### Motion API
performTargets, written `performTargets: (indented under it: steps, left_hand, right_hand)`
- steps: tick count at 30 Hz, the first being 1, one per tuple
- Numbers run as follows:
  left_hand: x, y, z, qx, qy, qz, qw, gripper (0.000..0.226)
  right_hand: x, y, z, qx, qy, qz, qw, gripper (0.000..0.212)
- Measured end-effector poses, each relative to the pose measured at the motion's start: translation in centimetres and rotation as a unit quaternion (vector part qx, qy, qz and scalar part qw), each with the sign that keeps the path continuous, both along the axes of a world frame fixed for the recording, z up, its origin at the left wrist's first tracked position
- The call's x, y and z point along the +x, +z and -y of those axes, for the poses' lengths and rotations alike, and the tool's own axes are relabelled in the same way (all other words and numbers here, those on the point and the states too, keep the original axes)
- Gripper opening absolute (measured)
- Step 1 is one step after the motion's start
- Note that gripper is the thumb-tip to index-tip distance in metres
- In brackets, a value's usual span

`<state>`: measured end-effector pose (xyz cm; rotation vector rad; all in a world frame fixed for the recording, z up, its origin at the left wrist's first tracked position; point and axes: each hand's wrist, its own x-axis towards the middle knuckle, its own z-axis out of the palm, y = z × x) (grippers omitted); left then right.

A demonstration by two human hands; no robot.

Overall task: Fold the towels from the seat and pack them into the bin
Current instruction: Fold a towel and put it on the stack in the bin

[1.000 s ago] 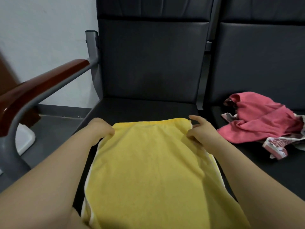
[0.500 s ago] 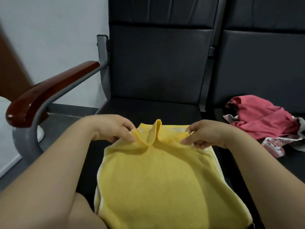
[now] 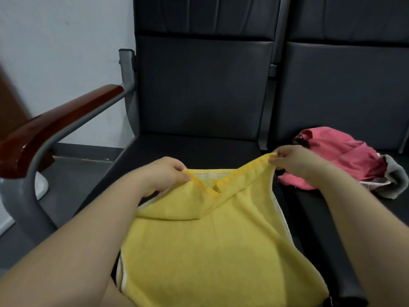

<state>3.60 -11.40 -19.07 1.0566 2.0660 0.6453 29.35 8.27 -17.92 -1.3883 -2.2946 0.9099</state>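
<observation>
Nearest, below and behind both grips, the yellow towel [image 3: 221,244] lay spread over the front of the dark seat [image 3: 199,149], its white-edged sides hanging toward the person. At its far hem the left grip [image 3: 164,173] was closed in a pinch on one corner and the right grip [image 3: 294,161] pinched the other, held a little higher, so the hem sagged in a V between them, clear of the layer beneath. Holding both corners apart this way probably served to keep the edge taut and square for folding the towel over. Just beyond the right grip, on the neighbouring seat, a crumpled pink towel [image 3: 338,156] waited unfolded, with a grey cloth [image 3: 396,182] against it. Well off to the left grip's outer side rose the wooden armrest [image 3: 57,125]. No bin showed.
</observation>
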Motion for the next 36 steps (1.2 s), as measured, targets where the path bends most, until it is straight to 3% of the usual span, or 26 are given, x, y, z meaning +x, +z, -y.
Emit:
performTargets:
  steps: [3,7,11,14,19,25,36]
  left_hand:
    - [0.8,-0.9,-1.2,0.002,0.006,-0.024,1.0,0.011]
    - [0.6,-1.8,-1.9,-0.013,-0.083,-0.074,0.994,0.014]
    - [0.0,-2.1,-2.2,-0.037,-0.143,-0.149,0.978,0.007]
    - [-0.2,-1.5,-2.1,-0.039,-0.152,-0.161,0.974,0.007]
    - [-1.0,-0.3,-1.3,-0.017,-0.087,-0.234,0.968,0.003]
    - [-2.9,-0.1,0.2,0.001,0.041,-0.245,0.969,0.005]
    - [-4.9,-2.2,0.2,0.013,0.143,-0.144,0.979,0.007]
  right_hand:
    - [-2.1,-3.6,-1.1,-0.004,-0.042,-0.032,0.999,0.008]
    - [-3.2,-7.5,-1.8,-0.013,-0.087,-0.046,0.995,0.018]
    - [-3.1,-8.5,-1.8,-0.002,-0.117,-0.071,0.991,0.007]
    - [-3.4,-8.4,-1.4,0.021,-0.081,-0.05,0.995,0.004]
    - [-3.9,-8.3,-0.4,0.046,-0.047,-0.02,0.998,0.007]
    - [-3.9,-8.3,0.0,0.028,-0.054,-0.021,0.998,0.008]
    - [-3.8,-7.1,-0.5,0.0,-0.132,-0.17,0.977,0.009]
